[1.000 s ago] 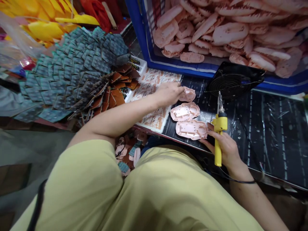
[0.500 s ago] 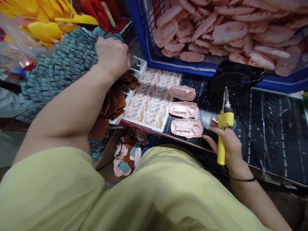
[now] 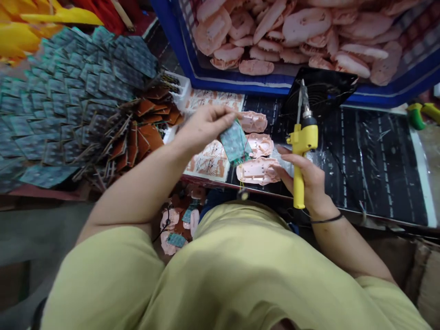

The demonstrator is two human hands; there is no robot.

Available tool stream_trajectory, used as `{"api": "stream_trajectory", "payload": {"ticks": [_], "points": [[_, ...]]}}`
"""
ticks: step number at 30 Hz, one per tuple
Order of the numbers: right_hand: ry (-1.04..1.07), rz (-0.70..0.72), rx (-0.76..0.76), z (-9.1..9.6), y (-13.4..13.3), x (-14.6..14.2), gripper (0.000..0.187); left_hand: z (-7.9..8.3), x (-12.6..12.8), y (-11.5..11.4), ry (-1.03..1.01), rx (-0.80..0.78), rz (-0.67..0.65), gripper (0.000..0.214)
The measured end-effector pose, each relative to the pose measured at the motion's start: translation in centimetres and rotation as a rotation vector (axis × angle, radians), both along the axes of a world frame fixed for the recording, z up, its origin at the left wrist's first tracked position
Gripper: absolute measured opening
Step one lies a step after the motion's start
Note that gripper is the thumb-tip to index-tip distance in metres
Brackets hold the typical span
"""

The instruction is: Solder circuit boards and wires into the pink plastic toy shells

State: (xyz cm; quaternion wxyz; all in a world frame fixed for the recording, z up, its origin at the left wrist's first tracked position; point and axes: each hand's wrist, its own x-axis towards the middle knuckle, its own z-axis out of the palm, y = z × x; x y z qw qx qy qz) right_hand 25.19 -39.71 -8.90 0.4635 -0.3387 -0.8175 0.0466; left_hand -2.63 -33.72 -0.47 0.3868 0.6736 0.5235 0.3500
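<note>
Left hand [image 3: 202, 126] is raised above the front of the surface [image 3: 378, 151], its fingers [image 3: 229, 117] pinching the top corner of a small green circuit board [image 3: 234, 143], which hangs tilted in the air over the row of three pink plastic shells [image 3: 256, 172], thin wires trailing from its lower edge. Half a second ago this hand was over at the heap of green boards [image 3: 68, 91] on the left, and a second ago it rested at the farthest shell, empty; it has since drawn one board from the heap and carried it across, so the board now sits just above the nearest shell, not touching it as far as can be judged. Right hand [image 3: 307, 181] is closed around the yellow handle of the soldering iron [image 3: 300, 142], tip upright and clear of the work, forefinger extended toward the edge of the nearest shell; it has stayed in much the same place throughout. Shells lie in line on the black mat beside a printed sheet [image 3: 209, 162]. Behind them stands a small black fan [image 3: 319, 91], and beyond it a blue-rimmed bin [image 3: 240, 82] filled with further pink shells. Brown boards [image 3: 140, 133] are fanned at the foot of the green heap. More loose parts lie below the surface edge by the lap
</note>
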Motion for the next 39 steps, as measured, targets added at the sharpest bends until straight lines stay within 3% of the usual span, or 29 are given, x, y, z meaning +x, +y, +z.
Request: {"api": "stream_trajectory", "payload": {"ticks": [3,6,9,12,16,20,26,29,32,35,39], "points": [[0.034,0.054,0.012,0.8,0.1,-1.4,0.043,-3.4,3.6,-0.6,-0.19,-0.22,-0.133,0.026],[0.042,0.093,0.058,1.5,0.2,-2.1,0.034,-5.0,5.8,-1.5,-0.334,-0.357,-0.262,0.028],[0.062,0.133,0.082,1.8,0.2,-2.1,0.026,-4.5,5.7,-1.7,-0.284,-0.329,-0.349,0.042],[0.0,0.08,0.11,1.6,0.5,-1.5,0.019,-2.7,4.2,-1.8,-0.199,-0.243,-0.332,0.052],[-0.099,0.009,0.167,1.1,0.9,-1.0,0.022,-1.0,3.0,-2.6,-0.147,-0.189,-0.353,0.046],[-0.11,0.043,0.226,1.1,0.9,-1.4,0.039,-1.4,4.0,-3.7,-0.155,-0.08,-0.24,0.036],[-0.006,0.018,0.183,1.5,0.0,-1.6,0.045,-1.3,4.0,-3.6,-0.297,-0.123,-0.054,0.043],[-0.033,0.002,0.047,1.0,-0.5,0.0,0.046,-0.3,2.4,-2.8,-0.166,-0.063,0.037,0.037],[-0.149,0.015,-0.06,-0.3,-0.7,1.7,0.054,0.0,1.3,-2.5,-0.007,-0.031,-0.097,0.029],[-0.23,0.046,-0.077,-1.8,-0.9,1.9,0.05,-1.1,1.9,-2.6,0.166,0.033,-0.274,0.017],[-0.219,-0.059,-0.039,-2.9,-1.4,0.3,0.042,-3.1,3.8,-3.0,0.475,0.206,-0.333,0.016]]}}
